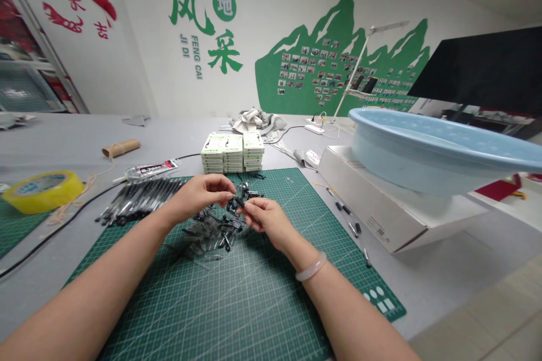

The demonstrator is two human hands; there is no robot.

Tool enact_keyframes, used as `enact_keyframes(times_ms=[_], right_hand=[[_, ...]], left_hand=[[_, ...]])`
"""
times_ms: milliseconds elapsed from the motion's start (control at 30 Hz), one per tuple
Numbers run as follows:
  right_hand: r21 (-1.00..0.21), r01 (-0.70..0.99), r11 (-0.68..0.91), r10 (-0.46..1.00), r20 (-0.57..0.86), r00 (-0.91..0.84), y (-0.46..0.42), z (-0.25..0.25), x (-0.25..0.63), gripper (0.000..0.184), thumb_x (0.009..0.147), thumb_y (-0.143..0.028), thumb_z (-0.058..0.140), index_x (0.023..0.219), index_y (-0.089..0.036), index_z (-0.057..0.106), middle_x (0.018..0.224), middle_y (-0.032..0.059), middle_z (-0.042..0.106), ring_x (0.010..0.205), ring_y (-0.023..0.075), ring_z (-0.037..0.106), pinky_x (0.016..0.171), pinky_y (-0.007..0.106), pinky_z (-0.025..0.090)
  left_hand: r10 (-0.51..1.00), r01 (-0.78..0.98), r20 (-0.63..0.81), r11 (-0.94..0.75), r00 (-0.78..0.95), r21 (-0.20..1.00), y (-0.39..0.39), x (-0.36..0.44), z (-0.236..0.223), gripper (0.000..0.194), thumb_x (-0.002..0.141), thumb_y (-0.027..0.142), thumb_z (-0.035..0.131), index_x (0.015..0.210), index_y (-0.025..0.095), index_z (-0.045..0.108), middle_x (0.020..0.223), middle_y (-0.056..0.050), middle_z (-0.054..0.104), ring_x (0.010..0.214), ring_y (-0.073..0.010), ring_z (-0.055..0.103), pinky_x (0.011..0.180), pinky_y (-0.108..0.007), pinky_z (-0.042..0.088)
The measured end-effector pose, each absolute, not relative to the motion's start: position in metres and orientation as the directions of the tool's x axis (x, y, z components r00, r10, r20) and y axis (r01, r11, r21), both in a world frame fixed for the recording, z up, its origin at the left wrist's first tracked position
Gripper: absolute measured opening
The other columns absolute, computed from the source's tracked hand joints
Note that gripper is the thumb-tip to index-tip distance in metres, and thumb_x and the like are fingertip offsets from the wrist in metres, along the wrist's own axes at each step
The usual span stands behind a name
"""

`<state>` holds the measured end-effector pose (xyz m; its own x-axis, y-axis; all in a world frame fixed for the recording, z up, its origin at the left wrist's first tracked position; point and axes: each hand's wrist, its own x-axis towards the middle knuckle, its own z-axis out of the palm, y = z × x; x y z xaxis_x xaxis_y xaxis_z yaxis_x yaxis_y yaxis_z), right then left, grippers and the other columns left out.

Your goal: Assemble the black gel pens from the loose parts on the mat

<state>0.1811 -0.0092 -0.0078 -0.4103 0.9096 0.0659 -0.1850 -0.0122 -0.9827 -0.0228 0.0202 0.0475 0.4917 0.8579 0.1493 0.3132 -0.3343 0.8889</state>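
Both hands meet over the pile of loose pen parts, at the far half of the green cutting mat [254, 304]. A short black pen part [239, 201], perhaps a cap or grip, spans the gap between them. My left hand [207, 190] pinches its left end with thumb and fingertips. At the other end, my right hand [265, 217], with a pale bangle on the wrist, closes its fingers on it. Below lie clear pen barrels [203, 240] and small black pen pieces [227, 242], partly hidden by the hands. A row of pens [135, 200] lies left of my left hand.
Stacked small white-green boxes [224, 152] stand behind the mat. Yellow tape [44, 190] and a black cable [55, 228] lie left. Several stray pen parts [346, 210] lie right, beside a white box [381, 211] bearing a blue basin [406, 158].
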Motion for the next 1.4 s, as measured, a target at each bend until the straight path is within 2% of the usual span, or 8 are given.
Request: enact_keyframes(times_ms=[167,400,567,833,933,1067,1233,1400], right_hand=[[-0.97,-0.24,-0.025,0.932,0.065,-0.358,-0.01,-0.005,0.18,0.028,0.068,-0.039,0.074,0.076,-0.017,0.058,0.052,-0.007,0.048,0.041,0.0047,0.033,0.04,0.02,0.018],[-0.978,-0.208,-0.007,0.922,0.074,-0.381,-0.01,-0.005,0.182,0.027,0.073,-0.041,0.069,0.076,-0.015,0.061,0.054,-0.0047,0.051,0.042,0.0045,0.034,0.04,0.02,0.018],[-0.957,-0.29,0.014,0.95,0.103,-0.295,-0.006,-0.006,0.186,0.025,0.076,-0.04,0.067,0.083,-0.017,0.061,0.059,-0.0034,0.055,0.045,0.0055,0.041,0.04,0.018,0.022],[-0.885,-0.46,0.071,0.995,0.097,-0.033,0.003,-0.007,0.194,0.023,0.074,-0.036,0.07,0.087,-0.018,0.064,0.067,-0.0009,0.059,0.055,0.0077,0.049,0.048,0.019,0.037],[-0.829,-0.559,0.01,0.997,0.049,-0.056,0.001,-0.008,0.192,0.022,0.07,-0.033,0.075,0.085,-0.02,0.064,0.079,0.0001,0.061,0.07,0.0108,0.057,0.066,0.025,0.049],[-0.758,-0.652,-0.029,0.99,0.069,-0.124,-0.001,-0.007,0.191,0.021,0.072,-0.029,0.074,0.088,-0.023,0.064,0.092,0.0012,0.063,0.092,0.0157,0.06,0.086,0.035,0.05],[-0.77,-0.628,-0.116,0.974,0.035,-0.223,-0.002,-0.007,0.191,0.024,0.073,-0.032,0.074,0.094,-0.025,0.063,0.102,0.0033,0.066,0.097,0.0187,0.061,0.08,0.034,0.05],[-0.772,-0.618,-0.148,0.957,0.045,-0.286,-0.005,-0.008,0.187,0.022,0.074,-0.033,0.073,0.093,-0.025,0.064,0.105,0.0026,0.066,0.094,0.0167,0.062,0.076,0.029,0.049]], left_hand=[[0.859,0.327,0.143,-0.334,0.492,0.884,0.019,-0.023,0.048,0.021,0.078,0.035,0.063,0.089,0.017,0.065,0.069,0.0,0.062,0.066,-0.0135,0.057,0.06,-0.025,0.044],[0.859,0.324,0.151,-0.339,0.488,0.883,0.017,-0.019,0.049,0.024,0.078,0.037,0.063,0.091,0.016,0.065,0.07,-0.002,0.063,0.067,-0.0147,0.058,0.061,-0.027,0.046],[0.888,0.289,0.185,-0.325,0.421,0.901,0.023,-0.028,0.054,0.042,0.077,0.04,0.064,0.112,0.018,0.061,0.088,-0.004,0.066,0.07,-0.0141,0.058,0.067,-0.03,0.049],[0.972,0.556,0.139,-0.223,0.19,0.801,0.042,-0.071,0.06,0.031,0.071,0.042,0.066,0.089,0.017,0.069,0.069,-0.002,0.065,0.063,-0.0152,0.057,0.062,-0.028,0.047],[0.96,0.579,0.053,-0.209,0.274,0.788,0.039,-0.06,0.055,0.029,0.071,0.043,0.065,0.086,0.018,0.07,0.071,-0.002,0.067,0.065,-0.0168,0.06,0.058,-0.027,0.047],[0.883,0.537,0.0,-0.286,0.47,0.793,0.023,-0.017,0.042,0.028,0.075,0.041,0.061,0.09,0.02,0.071,0.082,-0.004,0.071,0.069,-0.0175,0.062,0.059,-0.027,0.047],[0.862,0.477,0.186,-0.427,0.471,0.768,0.009,0.02,0.025,0.021,0.076,0.032,0.06,0.09,0.021,0.071,0.087,-0.003,0.072,0.079,-0.0186,0.063,0.072,-0.029,0.047],[0.869,0.459,0.213,-0.427,0.447,0.779,0.007,0.02,0.021,0.018,0.077,0.029,0.058,0.085,0.02,0.07,0.085,-0.002,0.071,0.08,-0.0185,0.062,0.073,-0.028,0.045]])
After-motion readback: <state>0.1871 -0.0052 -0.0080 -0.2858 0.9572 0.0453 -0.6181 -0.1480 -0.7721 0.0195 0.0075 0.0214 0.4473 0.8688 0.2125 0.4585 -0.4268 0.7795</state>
